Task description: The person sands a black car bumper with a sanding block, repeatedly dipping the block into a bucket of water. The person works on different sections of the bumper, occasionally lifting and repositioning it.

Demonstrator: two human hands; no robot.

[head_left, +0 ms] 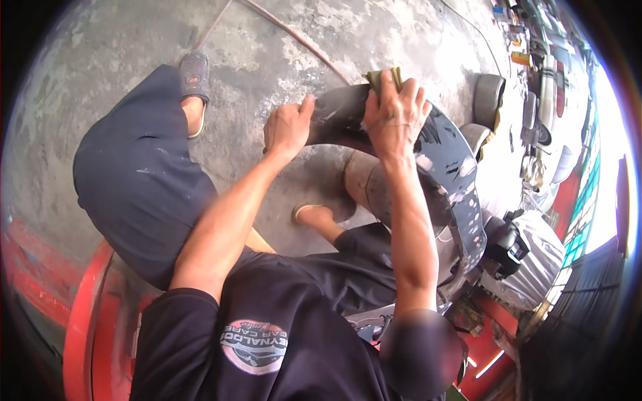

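Panel (449, 150): dark, curved, held in front of me, arching from my left hand across to the right and then down toward my right side. Its surface shows black and grey areas with pale patches, and small pale spots cluster toward the lower right end.

My left hand (287, 129) grips the panel's left end; the fingers are closed on it, thumb uppermost, though some fingertips are hidden from view. My right hand (396, 120) lies across the top of the arch, fingers bent over a yellow-green pad (376, 80) and holding it at the panel's upper edge. How firmly it presses, I cannot tell.

Beneath the arch stands a drum-like object (361, 184); whether it touches the panel is unclear. A hose (294, 33) runs over the worn concrete floor (134, 60) beyond my hands. Two round, hollow items, one dark-sided (488, 99), sit to the right, well apart from the pad
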